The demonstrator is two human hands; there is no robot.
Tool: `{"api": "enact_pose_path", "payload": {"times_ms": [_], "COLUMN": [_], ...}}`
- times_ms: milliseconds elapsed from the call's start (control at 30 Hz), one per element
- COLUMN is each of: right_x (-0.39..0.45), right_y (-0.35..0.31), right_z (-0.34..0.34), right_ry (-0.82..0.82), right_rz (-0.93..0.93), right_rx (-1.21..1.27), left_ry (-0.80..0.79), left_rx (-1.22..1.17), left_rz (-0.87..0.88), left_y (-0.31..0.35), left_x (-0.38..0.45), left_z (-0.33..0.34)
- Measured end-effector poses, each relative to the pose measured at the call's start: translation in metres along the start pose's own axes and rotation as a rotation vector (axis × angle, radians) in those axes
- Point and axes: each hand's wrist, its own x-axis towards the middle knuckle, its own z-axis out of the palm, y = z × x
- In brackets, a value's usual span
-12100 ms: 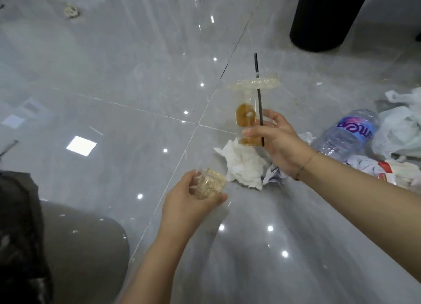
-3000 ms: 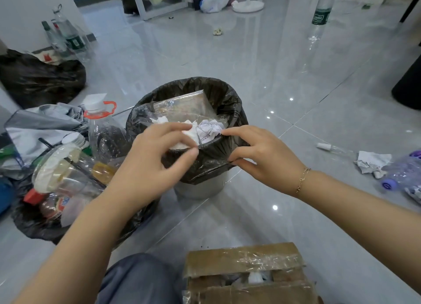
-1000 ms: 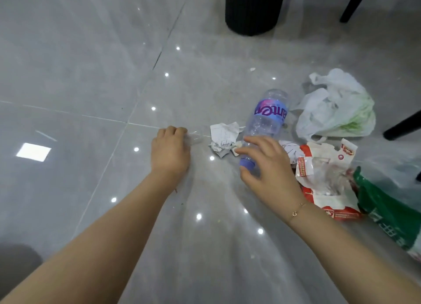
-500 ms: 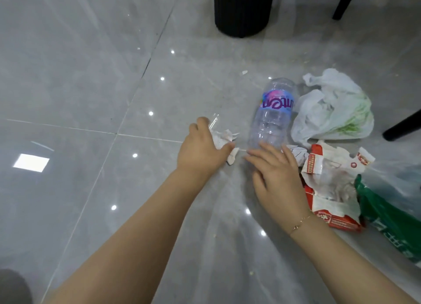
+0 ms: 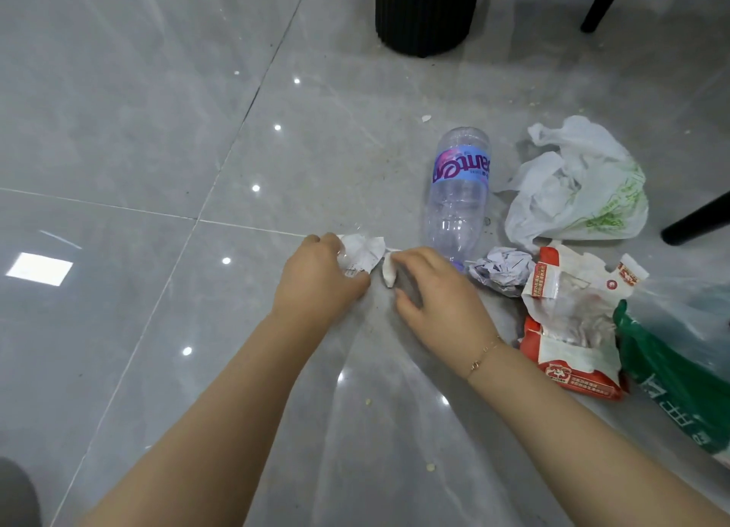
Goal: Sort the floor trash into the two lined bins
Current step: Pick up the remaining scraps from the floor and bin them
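Note:
My left hand (image 5: 318, 280) grips a crumpled white paper scrap (image 5: 365, 250) together with a bit of clear plastic on the grey floor. Just to its right, my right hand (image 5: 432, 293) curls over a small white piece (image 5: 389, 272), fingers closing on it. A clear plastic bottle (image 5: 458, 195) with a purple label lies beyond my right hand, its cap end hidden behind my fingers. A crumpled printed paper ball (image 5: 499, 270) sits to the right of that hand. Neither lined bin is in view.
A torn red-and-white snack wrapper (image 5: 572, 321), a green-and-clear plastic bag (image 5: 679, 364) and a white plastic bag (image 5: 580, 187) lie at the right. A black ribbed cylinder (image 5: 428, 11) stands at the top, black furniture legs (image 5: 695, 218) at the right.
My right hand moved left from beside the bottle onto the small white piece. My left hand closed on the paper scrap. The view shifted slightly.

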Motion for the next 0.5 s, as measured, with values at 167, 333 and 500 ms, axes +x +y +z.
{"api": "enact_pose_path", "payload": {"times_ms": [167, 333, 500], "right_x": [0.008, 0.011, 0.011], "right_y": [-0.003, -0.006, -0.009], "right_z": [0.012, 0.025, 0.032], "right_ry": [-0.092, -0.106, -0.020], "right_rz": [0.014, -0.051, -0.104], "right_rx": [-0.036, -0.072, -0.047], "left_ry": [0.083, 0.108, -0.027], "left_rx": [-0.259, -0.648, -1.005], "left_rz": [-0.146, -0.370, -0.530], "left_y": [-0.008, -0.026, -0.044], "left_x": [-0.017, -0.038, -0.064], "left_z": [-0.013, -0.038, -0.050]}}
